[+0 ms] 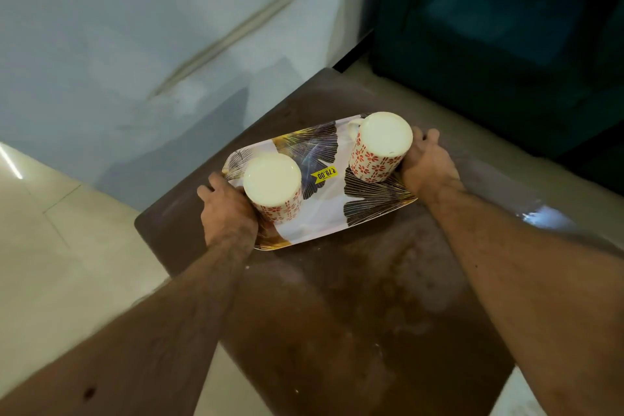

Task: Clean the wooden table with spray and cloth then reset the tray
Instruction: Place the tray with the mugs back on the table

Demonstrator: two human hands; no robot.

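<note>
Both hands' fingertips hidden under tray (324, 213) ends; wall streak (233, 37) motion-blurred; table (371, 314) cut off below.

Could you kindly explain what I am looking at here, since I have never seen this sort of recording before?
There is no machine: a person wears a camera on the head, so the single picture looks down along both bare forearms. The left hand and right hand each hold one short end of a patterned tray, fingers curled round its rim. The tray sits over a dark wooden table that shows pale smudges. Two mugs with red flowers stand upside down on the tray, the left mug and the right mug. A yellow price sticker lies between them.
</note>
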